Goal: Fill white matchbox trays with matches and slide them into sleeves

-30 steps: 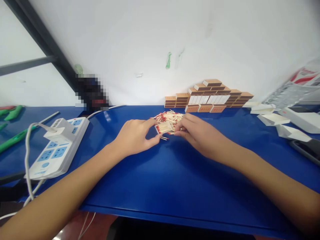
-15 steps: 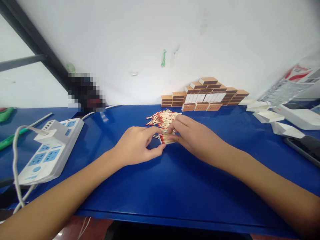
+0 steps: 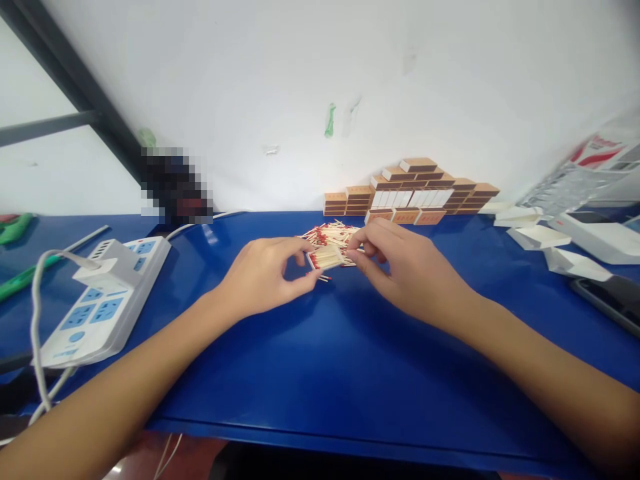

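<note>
My left hand [image 3: 267, 270] grips the left end of a small white matchbox tray [image 3: 311, 261] between thumb and fingers. Red-headed matches [image 3: 328, 257] lie side by side in the tray, heads toward my left hand. At the tray's right end, my right hand [image 3: 403, 260] has its thumb and forefinger pinched together; whatever sits between them is too small to make out. Just behind the tray, a loose pile of matches [image 3: 333, 233] spreads on the blue table [image 3: 320, 373], partly hidden by both hands and the tray.
Matchboxes [image 3: 417, 180] are stacked in a stepped wall at the back. On the left lies a white power strip [image 3: 107, 310] with a plugged-in charger [image 3: 106, 267]. Folded white papers [image 3: 537, 237], a phone [image 3: 607, 297] and a plastic-wrapped bottle pack [image 3: 575, 167] are on the right.
The tray has shifted slightly left and up with my left hand, tilting a little. My right fingers have moved from over the matches in the tray to just beyond its right end.
</note>
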The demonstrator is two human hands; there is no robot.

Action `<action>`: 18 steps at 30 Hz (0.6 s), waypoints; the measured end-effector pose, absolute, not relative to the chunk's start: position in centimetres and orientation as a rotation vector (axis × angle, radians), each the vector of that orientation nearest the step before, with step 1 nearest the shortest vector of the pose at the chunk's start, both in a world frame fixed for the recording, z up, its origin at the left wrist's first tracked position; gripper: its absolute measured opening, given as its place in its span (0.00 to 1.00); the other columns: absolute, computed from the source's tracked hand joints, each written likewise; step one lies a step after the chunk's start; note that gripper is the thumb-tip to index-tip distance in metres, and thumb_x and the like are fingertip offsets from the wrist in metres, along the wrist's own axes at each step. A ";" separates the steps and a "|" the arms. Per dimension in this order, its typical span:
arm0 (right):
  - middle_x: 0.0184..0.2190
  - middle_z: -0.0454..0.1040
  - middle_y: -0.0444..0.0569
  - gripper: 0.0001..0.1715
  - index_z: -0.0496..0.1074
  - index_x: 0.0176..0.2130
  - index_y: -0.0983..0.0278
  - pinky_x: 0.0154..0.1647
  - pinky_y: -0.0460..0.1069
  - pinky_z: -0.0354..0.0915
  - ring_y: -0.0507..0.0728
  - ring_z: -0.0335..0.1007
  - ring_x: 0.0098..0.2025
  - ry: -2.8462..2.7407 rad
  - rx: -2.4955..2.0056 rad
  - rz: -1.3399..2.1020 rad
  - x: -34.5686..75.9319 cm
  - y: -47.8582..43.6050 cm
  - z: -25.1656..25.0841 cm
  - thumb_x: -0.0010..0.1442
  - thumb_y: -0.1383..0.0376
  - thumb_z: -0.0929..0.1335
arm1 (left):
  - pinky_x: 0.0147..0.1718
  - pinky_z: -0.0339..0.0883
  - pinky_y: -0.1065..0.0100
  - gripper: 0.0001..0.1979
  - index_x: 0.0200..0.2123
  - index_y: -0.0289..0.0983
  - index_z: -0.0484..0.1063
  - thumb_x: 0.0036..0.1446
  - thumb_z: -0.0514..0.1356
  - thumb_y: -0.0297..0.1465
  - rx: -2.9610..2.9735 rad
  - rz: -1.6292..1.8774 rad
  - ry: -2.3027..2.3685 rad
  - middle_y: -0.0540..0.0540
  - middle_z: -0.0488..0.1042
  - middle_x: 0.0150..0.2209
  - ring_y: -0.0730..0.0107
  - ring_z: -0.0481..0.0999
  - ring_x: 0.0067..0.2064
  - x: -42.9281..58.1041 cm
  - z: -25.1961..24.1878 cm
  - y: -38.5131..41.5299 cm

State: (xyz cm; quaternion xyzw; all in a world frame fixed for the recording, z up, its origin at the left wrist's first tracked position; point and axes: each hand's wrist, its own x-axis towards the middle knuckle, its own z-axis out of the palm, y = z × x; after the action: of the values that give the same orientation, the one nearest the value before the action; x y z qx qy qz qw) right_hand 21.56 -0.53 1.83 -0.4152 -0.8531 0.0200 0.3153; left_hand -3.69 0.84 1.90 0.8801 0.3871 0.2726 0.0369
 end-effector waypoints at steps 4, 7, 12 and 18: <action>0.31 0.70 0.45 0.06 0.71 0.36 0.62 0.33 0.49 0.58 0.53 0.64 0.31 -2.255 -1.169 0.249 21.1 -0.1 0.6 0.68 0.66 0.67 | 0.28 0.63 0.71 0.12 0.44 0.39 0.79 0.58 0.66 0.37 2.691 0.825 1.272 0.52 0.81 0.33 0.75 0.73 0.27 -4.5 2.2 1.9; 0.32 0.71 0.45 0.03 0.73 0.37 0.62 0.35 0.48 0.59 0.53 0.65 0.32 -2.288 -1.135 0.357 19.9 0.0 -0.5 0.66 0.68 0.68 | 0.28 0.62 0.71 0.13 0.45 0.40 0.79 0.59 0.65 0.38 2.663 0.838 1.350 0.52 0.81 0.34 0.74 0.74 0.28 -4.8 2.4 2.4; 0.38 0.72 0.49 0.06 0.72 0.38 0.64 0.41 0.50 0.62 0.56 0.67 0.39 -2.317 -1.111 0.288 18.2 0.2 -1.2 0.68 0.69 0.65 | 0.28 0.62 0.70 0.14 0.46 0.39 0.79 0.59 0.65 0.38 2.681 0.818 1.387 0.51 0.81 0.34 0.72 0.74 0.28 -4.7 2.1 2.4; 0.37 0.70 0.49 0.08 0.71 0.37 0.64 0.43 0.50 0.62 0.57 0.66 0.41 -2.426 -1.081 0.347 19.1 0.9 -1.0 0.67 0.73 0.65 | 0.26 0.60 0.70 0.13 0.43 0.38 0.79 0.58 0.65 0.37 2.738 0.776 1.376 0.50 0.81 0.32 0.73 0.73 0.27 -4.4 1.7 1.9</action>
State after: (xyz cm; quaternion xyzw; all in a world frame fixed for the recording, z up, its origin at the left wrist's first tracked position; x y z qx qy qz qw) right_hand 19.10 0.89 -1.02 -0.3928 -0.8816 0.1260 0.2294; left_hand -4.38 1.86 1.70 0.8662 0.4352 0.2454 -0.0096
